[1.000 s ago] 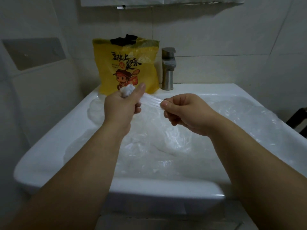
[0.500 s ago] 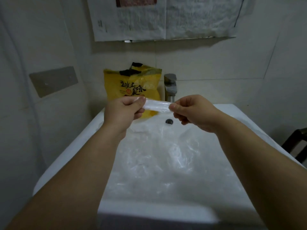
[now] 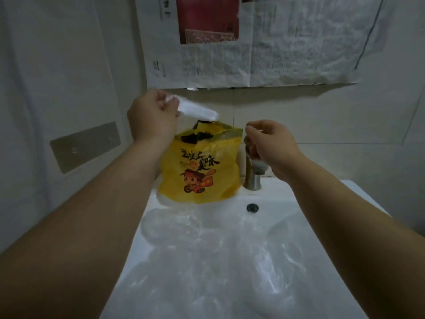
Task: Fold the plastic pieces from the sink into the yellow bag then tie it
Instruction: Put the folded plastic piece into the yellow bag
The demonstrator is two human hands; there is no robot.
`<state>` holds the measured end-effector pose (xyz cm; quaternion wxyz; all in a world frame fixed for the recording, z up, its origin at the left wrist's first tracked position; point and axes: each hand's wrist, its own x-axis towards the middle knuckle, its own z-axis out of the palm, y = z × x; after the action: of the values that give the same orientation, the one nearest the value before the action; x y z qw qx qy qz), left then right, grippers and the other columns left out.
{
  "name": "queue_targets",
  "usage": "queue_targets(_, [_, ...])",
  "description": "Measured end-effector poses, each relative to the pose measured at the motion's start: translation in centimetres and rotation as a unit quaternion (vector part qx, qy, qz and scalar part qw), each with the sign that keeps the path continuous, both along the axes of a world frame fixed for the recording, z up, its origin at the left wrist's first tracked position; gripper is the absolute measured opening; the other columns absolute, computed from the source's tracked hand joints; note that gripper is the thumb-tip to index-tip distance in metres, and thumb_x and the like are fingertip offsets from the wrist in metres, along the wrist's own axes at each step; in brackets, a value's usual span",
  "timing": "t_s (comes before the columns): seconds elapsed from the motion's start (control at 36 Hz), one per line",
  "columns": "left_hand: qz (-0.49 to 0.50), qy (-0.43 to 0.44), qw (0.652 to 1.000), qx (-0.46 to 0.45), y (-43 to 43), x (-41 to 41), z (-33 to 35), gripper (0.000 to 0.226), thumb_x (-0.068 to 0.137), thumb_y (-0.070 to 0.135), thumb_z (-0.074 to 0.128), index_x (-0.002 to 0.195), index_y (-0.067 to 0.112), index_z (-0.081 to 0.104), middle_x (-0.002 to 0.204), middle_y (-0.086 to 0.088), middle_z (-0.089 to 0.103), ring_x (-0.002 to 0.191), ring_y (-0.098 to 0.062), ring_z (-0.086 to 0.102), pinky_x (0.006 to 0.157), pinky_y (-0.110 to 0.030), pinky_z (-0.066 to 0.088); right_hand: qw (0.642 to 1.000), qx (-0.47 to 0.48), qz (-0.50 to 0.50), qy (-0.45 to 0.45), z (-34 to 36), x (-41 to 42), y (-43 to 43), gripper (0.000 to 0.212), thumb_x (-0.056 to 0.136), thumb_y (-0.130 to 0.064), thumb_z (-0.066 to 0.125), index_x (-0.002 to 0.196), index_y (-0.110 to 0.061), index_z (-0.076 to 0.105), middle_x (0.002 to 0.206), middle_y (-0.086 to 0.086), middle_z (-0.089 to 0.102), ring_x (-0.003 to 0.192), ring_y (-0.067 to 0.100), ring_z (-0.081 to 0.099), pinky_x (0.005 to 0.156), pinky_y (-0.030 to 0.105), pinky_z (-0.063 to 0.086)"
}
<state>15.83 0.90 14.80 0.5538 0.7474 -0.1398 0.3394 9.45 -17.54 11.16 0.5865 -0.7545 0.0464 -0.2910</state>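
Plastic roll [image 3: 197,110] gripped in left hand [image 3: 151,116] above yellow bag [image 3: 200,166]; right hand [image 3: 271,143] relaxed, empty, beside.

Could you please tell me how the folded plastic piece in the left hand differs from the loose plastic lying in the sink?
The folded piece is a compact, whitish roll; the loose plastic lies spread out, crumpled and see-through. The left hand grips the folded piece in the air above the yellow bag; the loose plastic rests in the sink. Both look like thin film.
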Motion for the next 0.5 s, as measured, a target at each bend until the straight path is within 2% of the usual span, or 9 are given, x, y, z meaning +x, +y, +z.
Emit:
queue_targets(0.11, [0.053,-0.022,0.988,0.144,-1.5,2.9,1.1,0.019,0.096,0.025,0.057,0.106,0.012,0.066,0.101,-0.004,0.067,0.091,-0.019,0.06,0.075,-0.027,0.043,1.0,-0.023,-0.003,-0.003,0.3,2.1,0.0,0.029,0.098,-0.021,0.051,0.126,-0.016,0.057,0.091,0.001,0.063,0.064,0.009,0.054,0.059,0.025,0.051])
queue_targets(0.19, [0.023,0.041,0.965,0.258,-2.5,4.5,1.0,0.016,0.095,0.025,0.06,0.103,0.016,0.071,0.102,-0.003,0.066,0.094,-0.019,0.057,0.082,-0.031,0.043,0.999,-0.038,0.0,-0.005,0.4,3.4,0.1,0.028,0.098,-0.023,0.051,0.125,-0.016,0.057,0.086,-0.002,0.062,0.061,0.009,0.053,0.057,0.024,0.05])
queue_targets(0.25, [0.03,0.103,0.927,0.359,-3.1,5.3,0.8,0.015,0.095,0.033,0.059,0.093,0.026,0.072,0.106,-0.002,0.067,0.105,-0.025,0.057,0.097,-0.042,0.043,0.999,-0.048,0.001,-0.005,0.5,4.1,0.3,0.027,0.099,-0.022,0.05,0.124,-0.017,0.058,0.082,-0.003,0.062,0.06,0.009,0.052,0.056,0.023,0.05])
queue_targets(0.28, [0.045,0.135,0.893,0.426,-3.4,5.6,0.6,0.018,0.096,0.04,0.056,0.092,0.03,0.071,0.108,-0.003,0.065,0.111,-0.029,0.054,0.102,-0.048,0.038,0.999,-0.05,0.003,-0.003,0.5,4.4,0.3,0.026,0.099,-0.021,0.05,0.123,-0.017,0.058,0.081,-0.004,0.061,0.059,0.009,0.052,0.056,0.024,0.049])
queue_targets(0.33, [0.045,0.188,0.832,0.52,-3.8,5.8,0.3,0.037,0.098,0.052,0.043,0.109,0.027,0.068,0.119,-0.009,0.06,0.122,-0.036,0.046,0.108,-0.055,0.027,0.999,-0.053,0.004,-0.001,0.6,4.7,0.4,0.026,0.099,-0.022,0.05,0.122,-0.016,0.059,0.081,-0.004,0.061,0.059,0.009,0.05,0.058,0.026,0.049])
queue_targets(0.36, [0.037,0.206,0.826,0.524,-3.9,5.9,0.1,0.048,0.1,0.054,0.035,0.118,0.021,0.064,0.126,-0.013,0.057,0.126,-0.038,0.042,0.111,-0.058,0.023,0.998,-0.056,0.003,0.001,0.5,4.8,0.5,0.026,0.098,-0.022,0.05,0.122,-0.017,0.059,0.082,-0.003,0.061,0.059,0.009,0.05,0.058,0.026,0.049])
queue_targets(0.42, [0.043,0.196,0.859,0.47,-4.0,5.4,0.2,0.053,0.102,0.047,0.026,0.117,0.011,0.062,0.128,-0.016,0.054,0.129,-0.037,0.038,0.114,-0.061,0.014,0.998,-0.065,0.001,0.001,0.5,4.6,0.5,0.026,0.099,-0.023,0.05,0.122,-0.017,0.059,0.083,-0.004,0.062,0.059,0.009,0.051,0.058,0.025,0.05])
queue_targets(0.44, [0.06,0.168,0.885,0.43,-3.8,4.9,0.3,0.053,0.102,0.043,0.025,0.108,0.008,0.064,0.121,-0.015,0.056,0.128,-0.036,0.039,0.114,-0.06,0.011,0.998,-0.065,-0.001,0.002,0.3,4.3,0.6,0.026,0.099,-0.023,0.05,0.122,-0.017,0.059,0.083,-0.004,0.062,0.06,0.009,0.051,0.058,0.024,0.05])
queue_targets(0.5, [0.078,0.105,0.934,0.334,-3.6,4.0,0.8,0.05,0.101,0.037,0.026,0.085,0.01,0.065,0.096,-0.008,0.058,0.12,-0.033,0.044,0.112,-0.056,0.016,0.998,-0.067,-0.003,0.002,0.2,3.8,0.6,0.026,0.099,-0.023,0.049,0.123,-0.017,0.059,0.083,-0.004,0.061,0.06,0.009,0.051,0.058,0.025,0.05])
